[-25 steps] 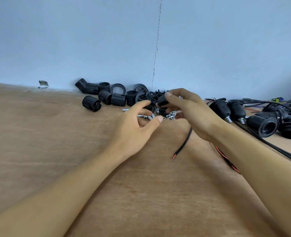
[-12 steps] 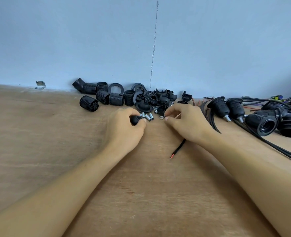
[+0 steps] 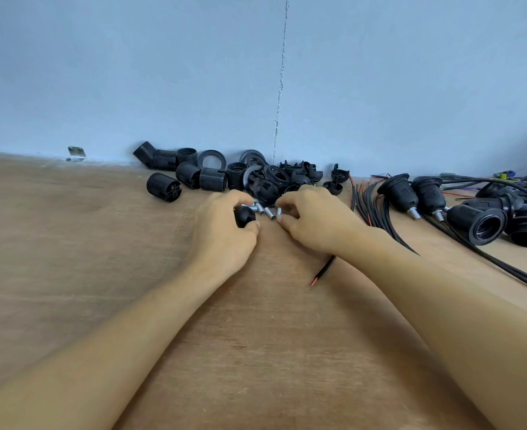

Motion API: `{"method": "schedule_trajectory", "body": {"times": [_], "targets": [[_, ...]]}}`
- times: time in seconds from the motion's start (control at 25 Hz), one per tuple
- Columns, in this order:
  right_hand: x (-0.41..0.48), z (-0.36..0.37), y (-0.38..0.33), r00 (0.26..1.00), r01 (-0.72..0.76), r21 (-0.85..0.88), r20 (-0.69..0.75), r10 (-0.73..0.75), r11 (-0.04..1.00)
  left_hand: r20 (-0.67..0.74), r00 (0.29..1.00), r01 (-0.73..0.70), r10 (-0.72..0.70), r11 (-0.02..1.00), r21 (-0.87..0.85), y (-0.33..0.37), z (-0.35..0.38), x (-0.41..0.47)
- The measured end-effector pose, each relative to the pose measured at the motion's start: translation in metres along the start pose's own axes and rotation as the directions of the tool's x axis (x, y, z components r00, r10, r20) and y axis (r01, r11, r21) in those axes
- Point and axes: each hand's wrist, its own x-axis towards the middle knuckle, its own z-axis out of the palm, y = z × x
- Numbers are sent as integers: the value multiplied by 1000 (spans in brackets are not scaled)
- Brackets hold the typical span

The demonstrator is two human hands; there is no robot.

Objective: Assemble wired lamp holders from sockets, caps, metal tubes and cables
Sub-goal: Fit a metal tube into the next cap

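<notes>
Loose sockets (image 3: pixel 163 187) lie far left by the wall as I watch the left hand (image 3: pixel 222 234) grip a black cap (image 3: pixel 243 216) on the wooden table (image 3: pixel 94 274). Just right of the spare metal tubes (image 3: pixel 264 210), the right hand (image 3: pixel 316 226) pinches a small tube (image 3: pixel 279 210), with a cable (image 3: pixel 322 270) under its wrist.

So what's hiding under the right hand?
A black and red cable pokes out beneath the right hand, which pinches a small metal tube. The rest of the cable is covered.
</notes>
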Motion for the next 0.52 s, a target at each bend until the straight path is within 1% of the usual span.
{"method": "schedule_trajectory", "body": {"times": [0.08, 0.2, 0.24, 0.4, 0.52], "targets": [[-3, 0, 6, 999, 1, 24, -50, 1, 1000, 20, 1000, -8, 8, 1000, -30, 1, 1, 0], [-8, -1, 12, 988, 12, 65, -153, -2, 998, 39, 998, -51, 52, 998, -21, 4, 1, -2], [-9, -2, 12, 986, 18, 65, -167, -7, 998, 46, 997, -64, 65, 998, -26, 4, 1, -2], [-13, -3, 10, 988, 35, -15, -151, -37, 999, 52, 995, -83, 84, 996, -29, 5, 2, -4], [-15, -3, 7, 988, 47, -24, -144, -50, 999, -2, 991, -135, 135, 990, 47, 5, 3, -5]]}}
